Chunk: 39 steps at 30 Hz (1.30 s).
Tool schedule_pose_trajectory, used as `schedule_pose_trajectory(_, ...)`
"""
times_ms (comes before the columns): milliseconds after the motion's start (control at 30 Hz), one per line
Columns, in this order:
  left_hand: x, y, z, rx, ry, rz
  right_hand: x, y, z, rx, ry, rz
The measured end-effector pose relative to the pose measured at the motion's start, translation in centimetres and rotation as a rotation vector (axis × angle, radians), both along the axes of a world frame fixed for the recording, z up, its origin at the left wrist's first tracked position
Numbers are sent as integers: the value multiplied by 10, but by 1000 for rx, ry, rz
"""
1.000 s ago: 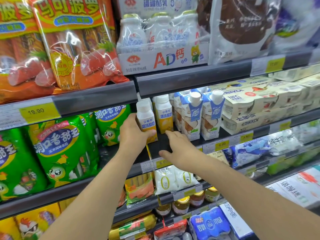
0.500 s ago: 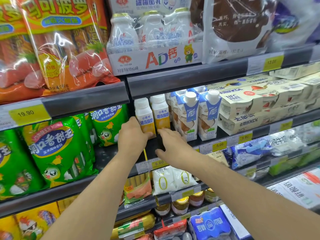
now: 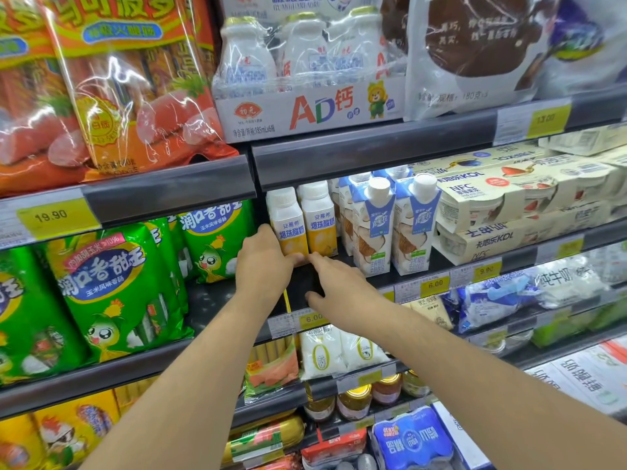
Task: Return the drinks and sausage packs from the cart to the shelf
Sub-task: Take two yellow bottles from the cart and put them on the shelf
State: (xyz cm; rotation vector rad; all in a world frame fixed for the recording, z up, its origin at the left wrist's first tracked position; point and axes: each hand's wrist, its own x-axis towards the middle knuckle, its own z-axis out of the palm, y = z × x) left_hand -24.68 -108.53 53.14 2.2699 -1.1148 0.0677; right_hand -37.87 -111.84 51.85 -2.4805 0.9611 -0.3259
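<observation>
Two white-and-yellow drink bottles stand side by side, upright, at the back of the middle shelf (image 3: 305, 283). My left hand (image 3: 264, 266) wraps the lower part of the left bottle (image 3: 286, 222), thumb across its base. The right bottle (image 3: 319, 218) stands free beside it. My right hand (image 3: 339, 283) lies flat over the dark shelf, fingers apart, its fingertips close to the bottles' bases and holding nothing. Green sausage packs (image 3: 101, 290) fill the shelf to the left. Orange sausage packs (image 3: 129, 86) lie on the shelf above. The cart is out of view.
Blue-and-white cartons (image 3: 373, 225) stand right beside the bottles, with stacked yoghurt multipacks (image 3: 509, 212) further right. A six-bottle AD pack (image 3: 312, 96) sits on the upper shelf. Jars (image 3: 353, 398), milk pouches (image 3: 325, 354) and price tags line the lower shelves.
My left hand has pushed the left bottle back and set it upright next to the other one. My right hand has followed forward towards the bottles' bases.
</observation>
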Motion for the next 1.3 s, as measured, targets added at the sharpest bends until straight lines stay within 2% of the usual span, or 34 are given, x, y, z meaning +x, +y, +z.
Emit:
schedule_pose_trajectory(433,1,15,3,7,68,-66,-1,0,1,-13,20,18)
schedule_pose_trajectory(633,6,62,10,68,122,-131,6,5,0,-56,-1,27)
schedule_pose_trajectory(800,12,113,16,149,193,-87,7,16,4,-80,-2,34)
schedule_pose_trajectory(967,22,185,18,173,168,-69,15,60,17,-130,-3,89)
schedule_pose_trajectory(1100,42,270,12,210,176,-5,40,131,17,-176,-23,188)
schedule_pose_trajectory(1300,83,448,-18,459,111,167,104,281,-8,-267,130,375)
